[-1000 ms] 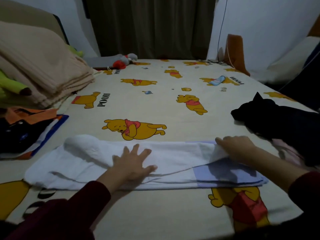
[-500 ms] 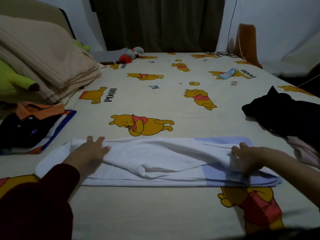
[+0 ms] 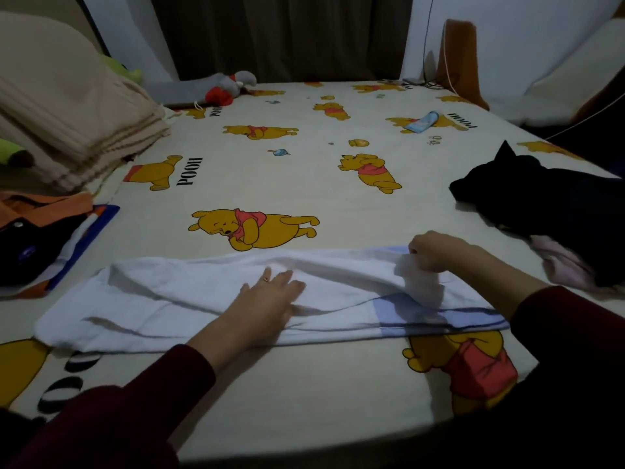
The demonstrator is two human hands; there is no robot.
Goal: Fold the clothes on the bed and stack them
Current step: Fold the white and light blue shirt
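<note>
Under both hands, stretched lengthwise across the near part of the cartoon-bear printed bedsheet (image 3: 304, 170), lies the long white garment with a pale blue band (image 3: 189, 299) at its right end. The left hand (image 3: 267, 299) rests flat on the cloth near its middle, fingers spread and palm down, probably to pin the layers so they do not slide while the other end is worked. The right hand (image 3: 436, 252) is closed in a pinch on a bunched white edge of the same garment, lifted a little off the blue band below it (likely a sleeve or flap about to be turned inward). Beyond and to the right of the right hand sits a crumpled black garment (image 3: 548, 214) with a pale pink cloth (image 3: 561, 269) partly under it, both apparently unfolded. Far to the left of the left hand lies an orange-collared dark shirt (image 3: 37, 228), which looks folded already; the stack may be starting there.
</note>
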